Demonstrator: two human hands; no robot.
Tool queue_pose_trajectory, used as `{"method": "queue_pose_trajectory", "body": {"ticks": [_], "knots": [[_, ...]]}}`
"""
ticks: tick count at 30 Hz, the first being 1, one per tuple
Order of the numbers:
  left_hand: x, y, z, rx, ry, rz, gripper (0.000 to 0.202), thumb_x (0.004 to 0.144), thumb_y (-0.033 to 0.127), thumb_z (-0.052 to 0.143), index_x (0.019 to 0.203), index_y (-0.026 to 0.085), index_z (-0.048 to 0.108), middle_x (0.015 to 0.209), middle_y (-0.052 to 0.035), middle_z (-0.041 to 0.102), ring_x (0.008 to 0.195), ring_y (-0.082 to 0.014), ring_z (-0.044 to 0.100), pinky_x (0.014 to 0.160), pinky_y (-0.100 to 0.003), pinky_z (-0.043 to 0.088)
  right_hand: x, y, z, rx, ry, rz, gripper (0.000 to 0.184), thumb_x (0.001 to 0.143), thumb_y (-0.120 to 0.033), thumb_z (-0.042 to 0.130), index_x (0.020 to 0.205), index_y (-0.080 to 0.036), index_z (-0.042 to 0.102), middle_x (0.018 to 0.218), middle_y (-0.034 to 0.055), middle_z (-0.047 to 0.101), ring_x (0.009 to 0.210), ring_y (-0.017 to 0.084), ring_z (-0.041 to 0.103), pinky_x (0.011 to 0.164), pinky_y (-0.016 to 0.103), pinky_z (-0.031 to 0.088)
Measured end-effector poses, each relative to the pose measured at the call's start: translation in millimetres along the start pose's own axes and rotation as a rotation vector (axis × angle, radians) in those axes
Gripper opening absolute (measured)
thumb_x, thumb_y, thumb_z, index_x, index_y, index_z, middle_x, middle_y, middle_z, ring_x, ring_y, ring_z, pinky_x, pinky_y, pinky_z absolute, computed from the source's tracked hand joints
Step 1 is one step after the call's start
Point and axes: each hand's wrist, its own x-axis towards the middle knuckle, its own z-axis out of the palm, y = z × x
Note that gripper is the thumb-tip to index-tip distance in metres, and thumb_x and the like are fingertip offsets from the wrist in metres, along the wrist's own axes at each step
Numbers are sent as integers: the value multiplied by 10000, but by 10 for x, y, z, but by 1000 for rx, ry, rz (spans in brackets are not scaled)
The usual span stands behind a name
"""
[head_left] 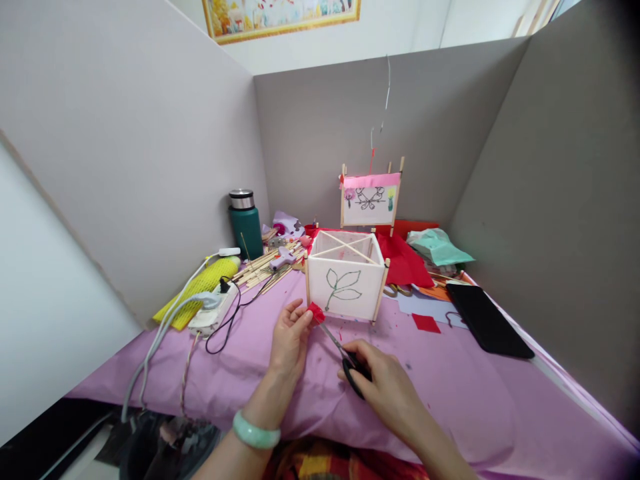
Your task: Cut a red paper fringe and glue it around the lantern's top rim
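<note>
Scrap of red material [316,313] pinched between thumb and fingers of left hand [291,328], near lower left corner of white box [367,290]. Right hand [384,373], apart from left, closed round black handles of scissors [343,351], blade tips at scrap.
</note>
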Motion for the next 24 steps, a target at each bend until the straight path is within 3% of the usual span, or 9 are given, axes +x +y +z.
{"method": "queue_pose_trajectory", "body": {"ticks": [24], "knots": [[0, 6, -3, 15, -8, -13, 465, 596, 133, 804, 987, 153, 552, 744, 21, 651, 670, -94, 625, 704, -232, 458, -7, 14, 30, -9, 25, 2, 217, 766, -224, 544, 959, -248, 641, 844, 4, 717, 785, 196, 647, 662, 258, 397]]}}
